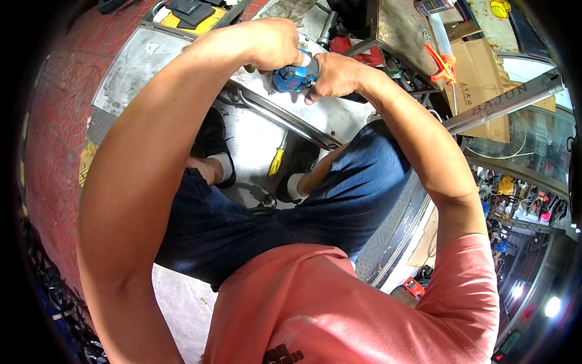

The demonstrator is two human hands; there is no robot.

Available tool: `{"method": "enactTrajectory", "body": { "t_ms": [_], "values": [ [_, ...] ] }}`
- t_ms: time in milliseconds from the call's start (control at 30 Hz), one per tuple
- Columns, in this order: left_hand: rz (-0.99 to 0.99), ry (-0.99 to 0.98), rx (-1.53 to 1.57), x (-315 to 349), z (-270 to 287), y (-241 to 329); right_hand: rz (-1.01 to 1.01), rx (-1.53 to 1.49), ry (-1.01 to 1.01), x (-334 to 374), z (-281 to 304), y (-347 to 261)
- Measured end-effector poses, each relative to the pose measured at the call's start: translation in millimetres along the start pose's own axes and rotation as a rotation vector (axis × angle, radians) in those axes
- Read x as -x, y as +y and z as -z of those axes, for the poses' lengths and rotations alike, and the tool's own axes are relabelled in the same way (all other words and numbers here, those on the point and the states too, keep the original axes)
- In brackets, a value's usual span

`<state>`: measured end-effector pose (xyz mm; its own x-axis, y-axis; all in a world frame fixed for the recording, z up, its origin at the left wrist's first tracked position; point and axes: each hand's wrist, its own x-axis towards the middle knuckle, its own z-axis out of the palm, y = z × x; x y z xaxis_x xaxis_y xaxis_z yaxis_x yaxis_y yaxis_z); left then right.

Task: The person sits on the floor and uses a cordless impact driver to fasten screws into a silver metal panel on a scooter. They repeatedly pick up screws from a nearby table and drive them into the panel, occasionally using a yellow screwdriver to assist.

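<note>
Both of my hands meet over a pale metal bench top at the upper middle. Between them is a compact blue tool (pixel 294 77) with a rounded body; its exact kind does not show. My right hand (pixel 336 76) grips it from the right, thumb and fingers closed about its side. My left hand (pixel 274 47) is curled at its upper left, fingers bent against the blue part; most of its fingertips are hidden. Just below runs a bent metal tube (pixel 282 116). A screwdriver (pixel 276 162) with a yellow handle lies between my feet.
A red box (pixel 367 53) and a worn board (pixel 403 30) are beyond my right hand. Further right are an orange-handled gun (pixel 445 68), cardboard (pixel 482 88) and a long metal beam (pixel 509 102). A yellow tray (pixel 188 21) stands at the far left.
</note>
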<state>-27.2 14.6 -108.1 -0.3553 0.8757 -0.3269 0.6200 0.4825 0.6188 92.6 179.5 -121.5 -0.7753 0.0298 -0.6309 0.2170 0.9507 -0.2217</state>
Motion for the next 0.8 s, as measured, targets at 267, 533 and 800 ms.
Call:
{"method": "enactTrajectory", "body": {
  "t_ms": [267, 533, 800],
  "values": [
    [0.034, -0.028, 0.082, 5, 0, -4, -0.078, 0.086, 0.048, 4, -2, -10],
    [0.047, -0.093, -0.015, 13, 1, -2, 0.084, 0.018, 0.020, 24, 8, -18],
    [0.004, -0.025, -0.007, 21, 3, -9, 0.022, -0.054, -0.086, 4, 12, -15]
  ]
}}
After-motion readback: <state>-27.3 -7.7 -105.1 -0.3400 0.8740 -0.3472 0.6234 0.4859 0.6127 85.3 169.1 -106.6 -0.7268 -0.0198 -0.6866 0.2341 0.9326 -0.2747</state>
